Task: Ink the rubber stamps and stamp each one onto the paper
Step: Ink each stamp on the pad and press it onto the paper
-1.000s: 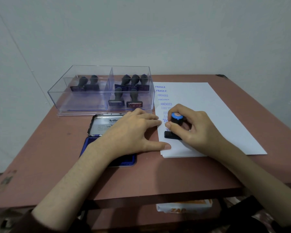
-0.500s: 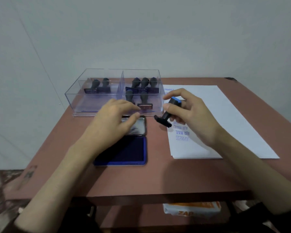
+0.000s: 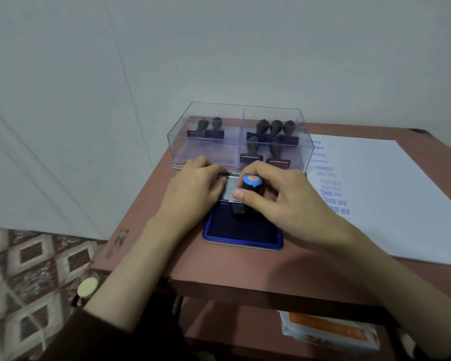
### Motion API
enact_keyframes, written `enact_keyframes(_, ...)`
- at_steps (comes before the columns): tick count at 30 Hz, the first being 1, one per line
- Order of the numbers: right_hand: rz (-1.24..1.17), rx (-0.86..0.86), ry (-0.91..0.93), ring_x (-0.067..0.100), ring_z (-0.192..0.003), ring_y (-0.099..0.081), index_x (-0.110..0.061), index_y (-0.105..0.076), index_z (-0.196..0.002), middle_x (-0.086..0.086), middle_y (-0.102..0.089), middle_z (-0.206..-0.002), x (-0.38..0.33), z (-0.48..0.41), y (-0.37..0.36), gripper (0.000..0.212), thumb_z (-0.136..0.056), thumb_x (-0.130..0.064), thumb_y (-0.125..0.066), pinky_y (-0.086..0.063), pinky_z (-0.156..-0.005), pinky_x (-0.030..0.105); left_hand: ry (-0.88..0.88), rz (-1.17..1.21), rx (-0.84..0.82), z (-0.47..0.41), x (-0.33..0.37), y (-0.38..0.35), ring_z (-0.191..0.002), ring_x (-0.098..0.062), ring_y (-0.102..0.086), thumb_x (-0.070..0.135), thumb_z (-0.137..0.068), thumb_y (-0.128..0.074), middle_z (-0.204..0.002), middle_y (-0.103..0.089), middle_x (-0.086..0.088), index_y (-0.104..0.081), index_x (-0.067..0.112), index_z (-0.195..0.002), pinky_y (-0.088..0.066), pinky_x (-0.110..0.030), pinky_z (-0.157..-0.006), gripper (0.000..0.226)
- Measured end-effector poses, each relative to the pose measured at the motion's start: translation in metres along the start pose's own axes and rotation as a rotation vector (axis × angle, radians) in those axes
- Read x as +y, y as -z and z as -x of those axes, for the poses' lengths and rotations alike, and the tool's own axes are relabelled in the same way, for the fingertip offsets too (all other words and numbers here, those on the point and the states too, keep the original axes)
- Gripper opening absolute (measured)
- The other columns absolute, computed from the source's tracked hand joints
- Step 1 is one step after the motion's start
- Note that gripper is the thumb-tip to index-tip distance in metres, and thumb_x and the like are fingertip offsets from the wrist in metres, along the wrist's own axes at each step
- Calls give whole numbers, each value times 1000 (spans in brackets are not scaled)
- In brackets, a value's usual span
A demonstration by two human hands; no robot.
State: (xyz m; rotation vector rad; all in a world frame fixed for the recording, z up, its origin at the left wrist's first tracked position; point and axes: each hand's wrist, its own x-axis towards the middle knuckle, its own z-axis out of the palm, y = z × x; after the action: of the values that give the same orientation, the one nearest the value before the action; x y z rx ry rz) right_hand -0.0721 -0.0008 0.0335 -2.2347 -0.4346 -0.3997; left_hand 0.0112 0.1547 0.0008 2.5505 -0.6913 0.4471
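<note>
My right hand (image 3: 284, 196) grips a black rubber stamp (image 3: 249, 190) with a blue and orange cap, pressed down on the dark blue ink pad (image 3: 245, 230). My left hand (image 3: 193, 188) lies on the raised lid (image 3: 231, 185) of the ink pad, fingers closed on its edge. The white paper (image 3: 388, 194) lies to the right with a column of blue prints (image 3: 333, 194) down its left side. A clear plastic box (image 3: 214, 149) behind the pad holds several dark stamps (image 3: 271, 138) in two compartments.
The brown table (image 3: 151, 204) stands against a pale wall. Its front edge is close to me. A packet with orange print (image 3: 331, 332) lies on the lower shelf. Patterned floor (image 3: 29, 272) shows at the left.
My right hand lifted the stamp off the paper and brought it left onto the ink pad. My left hand left the paper and now holds the pad's lid. My view turned left.
</note>
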Motion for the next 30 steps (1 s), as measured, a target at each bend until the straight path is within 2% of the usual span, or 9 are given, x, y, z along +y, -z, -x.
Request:
enact_keyframes(2, 29, -14, 19, 10, -48, -37, -25, -55, -80, -4, -43, -51, 0, 1, -2, 12, -86, -27, -65, -29, -48, 17, -1, -18, 8, 0, 0, -2, -98, -22, -51, 27, -93, -49, -103, -55, -2, -64, 22, -112, -39, -31, -73, 25)
enact_keyframes(5, 89, -36, 57, 8, -50, -42, -37, -45, -77, -15, -48, -56, -1, 3, -6, 19, -86, -31, -61, -31, -51, 12, -13, -18, 22, 0, -1, -3, -97, -24, -51, 24, -93, -48, -104, -55, -4, -64, 20, -112, -43, -35, -73, 25)
enact_keyframes(8, 122, -21, 90, 1, -52, -44, -32, -45, -81, -27, -50, -61, 1, 4, -11, 16, -84, -28, -59, -31, -54, 7, -23, -31, 36, 0, -1, -4, -97, -24, -51, 23, -94, -48, -106, -55, -4, -64, 19, -113, -44, -36, -75, 25)
enact_keyframes(12, 172, 35, 161, -7, -53, -42, -26, -41, -82, -19, -39, -53, 6, 5, -17, 18, -83, -21, -59, -30, -55, 3, -41, -41, 59, 0, -2, -6, -94, -25, -52, 22, -93, -49, -104, -56, -5, -64, 17, -111, -42, -33, -71, 24)
enact_keyframes(16, 221, 22, 184, -9, -55, -39, -25, -39, -83, -18, -37, -58, 7, 5, -18, 19, -84, -20, -57, -31, -56, 4, -55, -42, 74, -1, -3, -7, -92, -26, -53, 20, -92, -50, -102, -56, -7, -65, 16, -110, -43, -35, -71, 23)
enact_keyframes(23, 254, -39, 170, 6, -61, -44, -23, -38, -84, -15, -40, -60, 7, 5, -17, 16, -86, -24, -53, -33, -56, 14, -76, -35, 91, -1, -3, -7, -91, -27, -52, 18, -92, -51, -101, -56, -7, -65, 14, -109, -43, -36, -71, 22)
enact_keyframes(30, 256, -60, 158, 7, -59, -44, -20, -39, -84, -12, -42, -59, 7, 4, -18, 14, -87, -24, -52, -33, -55, 15, -87, -44, 96, -1, -4, -8, -91, -27, -52, 17, -92, -51, -102, -56, -8, -64, 13, -109, -40, -33, -71, 23)
